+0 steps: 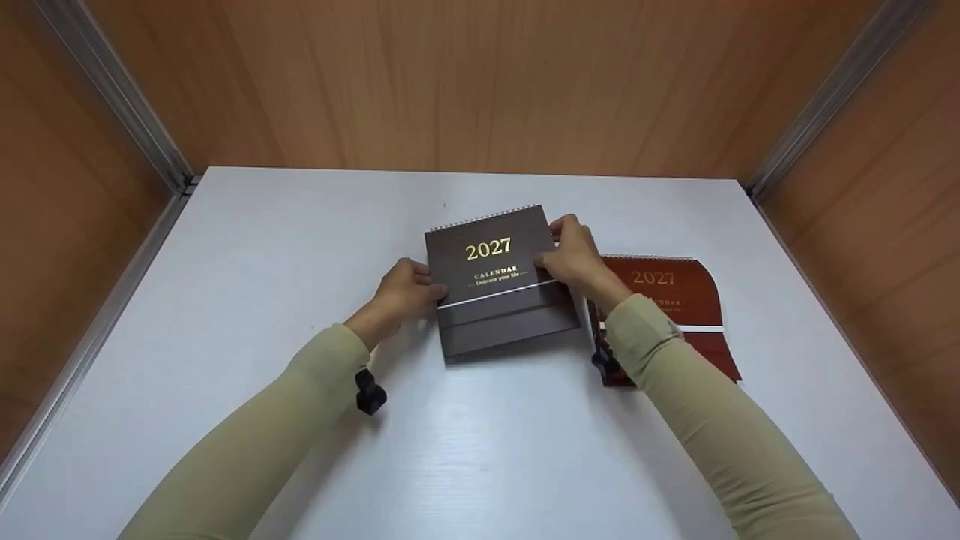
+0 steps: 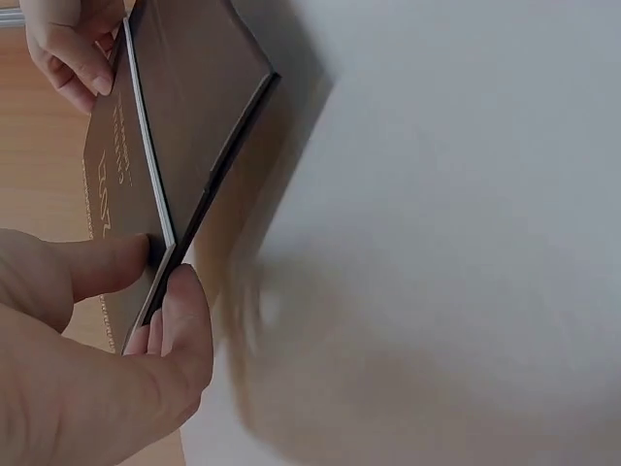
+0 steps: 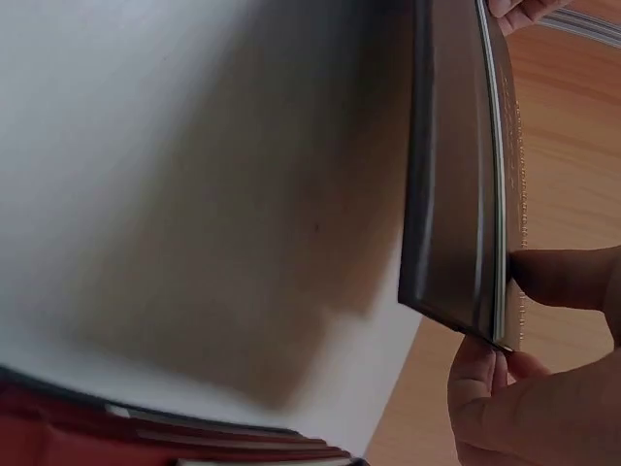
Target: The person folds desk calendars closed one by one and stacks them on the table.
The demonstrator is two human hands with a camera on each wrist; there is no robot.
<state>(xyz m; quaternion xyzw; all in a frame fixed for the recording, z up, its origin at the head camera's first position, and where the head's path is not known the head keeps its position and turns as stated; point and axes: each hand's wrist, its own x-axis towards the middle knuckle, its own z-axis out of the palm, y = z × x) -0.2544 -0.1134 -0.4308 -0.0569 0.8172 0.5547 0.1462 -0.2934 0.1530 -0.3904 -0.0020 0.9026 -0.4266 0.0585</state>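
Observation:
A dark brown 2027 desk calendar (image 1: 495, 266) with a wire binding along its top is held between both hands, tilted above the white table. My left hand (image 1: 405, 291) pinches its left edge, thumb on the front and fingers behind, as the left wrist view also shows at the calendar's side (image 2: 194, 107). At the opposite edge my right hand (image 1: 576, 255) pinches in the same way, its thumb (image 3: 563, 277) on the cover. A red-brown 2027 desk calendar (image 1: 660, 281) lies to the right, partly hidden under my right forearm.
The white table (image 1: 262, 247) runs back to a wood-grain wall (image 1: 450, 90), with more wood-grain panels at both sides. Metal posts (image 1: 120, 90) stand at the back corners. In the right wrist view, the red calendar's edge (image 3: 194, 442) shows below.

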